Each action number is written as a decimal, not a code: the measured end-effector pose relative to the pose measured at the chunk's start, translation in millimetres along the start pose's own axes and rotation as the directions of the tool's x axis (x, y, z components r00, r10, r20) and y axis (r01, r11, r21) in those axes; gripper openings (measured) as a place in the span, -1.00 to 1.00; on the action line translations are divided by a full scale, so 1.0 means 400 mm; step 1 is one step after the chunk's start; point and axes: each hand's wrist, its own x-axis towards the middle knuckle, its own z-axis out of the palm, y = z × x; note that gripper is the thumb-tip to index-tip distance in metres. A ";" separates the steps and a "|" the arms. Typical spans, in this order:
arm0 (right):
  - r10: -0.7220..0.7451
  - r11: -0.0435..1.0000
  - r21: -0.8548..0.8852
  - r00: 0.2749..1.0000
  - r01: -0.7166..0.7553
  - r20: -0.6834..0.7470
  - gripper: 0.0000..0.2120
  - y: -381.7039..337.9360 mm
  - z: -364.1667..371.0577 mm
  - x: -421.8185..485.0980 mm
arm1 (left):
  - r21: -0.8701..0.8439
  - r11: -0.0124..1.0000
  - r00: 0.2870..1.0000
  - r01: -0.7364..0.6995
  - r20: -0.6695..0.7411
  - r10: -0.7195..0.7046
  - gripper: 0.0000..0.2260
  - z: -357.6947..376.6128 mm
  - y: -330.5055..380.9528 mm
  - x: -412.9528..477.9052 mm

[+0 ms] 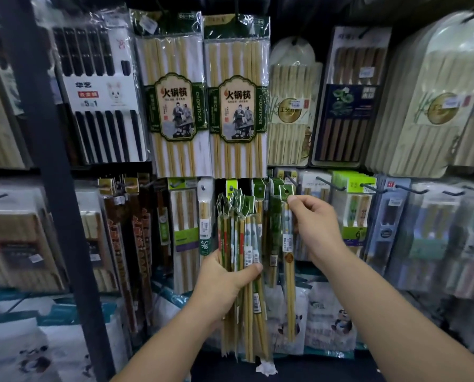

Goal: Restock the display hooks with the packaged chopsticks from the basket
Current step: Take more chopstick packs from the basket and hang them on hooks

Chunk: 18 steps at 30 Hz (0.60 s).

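A bundle (240, 244) of slim chopstick packs stands upright in the left hand (224, 282). The fingers wrap round the bundle's middle from behind and the thumb presses across its front. The packs' green header cards fan out above the hand, and their pale bamboo tips reach down past the wrist.

Just to the right of that hand, one pack (288, 260) hangs straight down. The right hand (313, 227) pinches the pack's green header card between thumb and forefinger, with the other fingers curled loosely behind. The punched hole in the card is at the height of the fingertips. A dark hook (292, 180) juts out just above those fingertips. It is not possible to tell whether the card is on the hook yet.

More slim green packs (273, 244) hang between the two hands, behind the bundle.

Above both hands hang two tall packs (237, 106) of bamboo chopsticks with green and cream labels printed "CHOPSTICKS". Up and to the left of the left hand is a white card of black chopsticks (100, 92). A dark upright post (51, 161) runs down beyond it. To the right of the right hand, further hooks (368, 186) carry blurred packs. Below the right forearm, bags printed with pandas (329, 312) stand on the lower shelf.
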 end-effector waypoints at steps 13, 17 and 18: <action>-0.018 0.999 -0.034 0.999 0.017 -0.028 -0.80 0.033 0.033 0.068 | -0.015 1.000 1.000 -0.007 0.028 0.007 -0.70 0.012 -0.004 0.023; -0.021 0.999 -0.041 0.999 0.020 -0.034 -0.79 0.042 0.036 0.083 | -0.017 1.000 0.999 -0.019 0.041 0.020 -0.72 0.015 -0.004 0.028; -0.025 0.999 -0.048 0.999 0.023 -0.040 -0.79 0.045 0.037 0.086 | -0.018 1.000 0.999 -0.020 0.040 0.021 -0.72 0.016 -0.004 0.030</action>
